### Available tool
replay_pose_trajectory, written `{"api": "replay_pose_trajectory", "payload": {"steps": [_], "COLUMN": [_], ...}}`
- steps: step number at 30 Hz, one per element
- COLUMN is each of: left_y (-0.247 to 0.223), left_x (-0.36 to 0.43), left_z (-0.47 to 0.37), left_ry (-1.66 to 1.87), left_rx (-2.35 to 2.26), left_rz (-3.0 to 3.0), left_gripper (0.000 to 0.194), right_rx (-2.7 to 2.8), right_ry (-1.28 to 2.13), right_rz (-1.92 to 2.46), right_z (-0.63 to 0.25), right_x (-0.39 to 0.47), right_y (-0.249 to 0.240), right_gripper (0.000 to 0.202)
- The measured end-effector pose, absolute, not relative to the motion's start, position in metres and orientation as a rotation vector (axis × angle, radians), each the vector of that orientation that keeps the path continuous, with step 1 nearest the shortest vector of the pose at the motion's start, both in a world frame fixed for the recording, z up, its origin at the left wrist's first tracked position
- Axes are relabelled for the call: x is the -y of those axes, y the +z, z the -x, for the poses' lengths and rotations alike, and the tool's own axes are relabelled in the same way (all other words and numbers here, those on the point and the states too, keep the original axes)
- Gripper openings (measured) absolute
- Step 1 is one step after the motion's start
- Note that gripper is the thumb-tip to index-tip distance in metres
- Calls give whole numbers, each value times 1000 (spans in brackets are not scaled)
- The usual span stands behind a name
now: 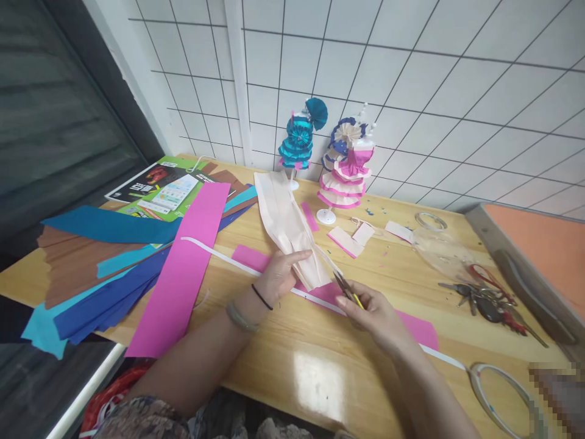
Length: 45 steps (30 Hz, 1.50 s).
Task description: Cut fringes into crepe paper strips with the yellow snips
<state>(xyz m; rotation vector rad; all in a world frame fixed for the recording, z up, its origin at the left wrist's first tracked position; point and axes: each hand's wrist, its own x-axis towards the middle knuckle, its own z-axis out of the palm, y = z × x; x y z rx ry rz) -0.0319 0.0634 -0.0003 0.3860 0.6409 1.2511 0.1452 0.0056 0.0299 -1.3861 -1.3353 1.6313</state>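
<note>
My left hand [280,277] is closed on a long cream strip of crepe paper [284,213], its thumb lying over the front. The far part of the strip stretches away toward the wall. In my right hand [373,314] is a pair of scissors [346,286], with a bit of yellow handle showing. Their blades meet the right edge of the cream paper, where a thin sliver runs along it. Below both hands lies a pink paper strip [415,329] with a narrow white tape [441,356] running across it.
Teal, brown and blue paper strips [114,305] fan out left, beside a wide pink strip [183,274] and a green booklet [171,204]. Small paper-dress stands [297,143] line the wall. Keys [487,302], a tape roll [478,378] and paper scraps [347,241] lie right.
</note>
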Motion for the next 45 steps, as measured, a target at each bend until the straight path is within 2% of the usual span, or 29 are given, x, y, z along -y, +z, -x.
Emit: {"api": "replay_pose_trajectory", "payload": {"steps": [5, 9, 12, 20, 25, 32, 37, 42, 45], "left_y": [-2, -2, -2, -4, 0, -9, -9, 0, 4], "left_x": [-60, -47, -40, -34, -36, -50, -52, -50, -46], "left_z": [31, 19, 12, 8, 9, 18, 21, 22, 20], "left_ry": [1212, 1084, 1068, 955, 969, 1054, 1088, 957, 934], "left_rx": [-643, -691, -704, -716, -654, -722, -728, -750, -679], "left_rz": [-406, -480, -538, -638, -554, -346, -426, -409, -465], "left_gripper": [37, 39, 41, 44, 39, 24, 33, 29, 34], "right_rx": [1149, 979, 975, 909, 863, 870, 908, 916, 961], "right_ry": [1722, 1352, 1257, 1515, 1628, 1601, 1564, 1575, 1577], "right_rz": [1125, 1336, 1474, 1381, 1354, 1336, 1361, 1348, 1336], "right_z": [-159, -153, -149, -139, -140, -140, -140, -140, -139], "right_x": [-3, -18, -28, -34, -34, -32, -31, -30, -29], "right_y": [30, 17, 4, -2, 3, -3, 0, 5, 6], "right_gripper": [33, 30, 36, 35, 33, 32, 33, 32, 32]}}
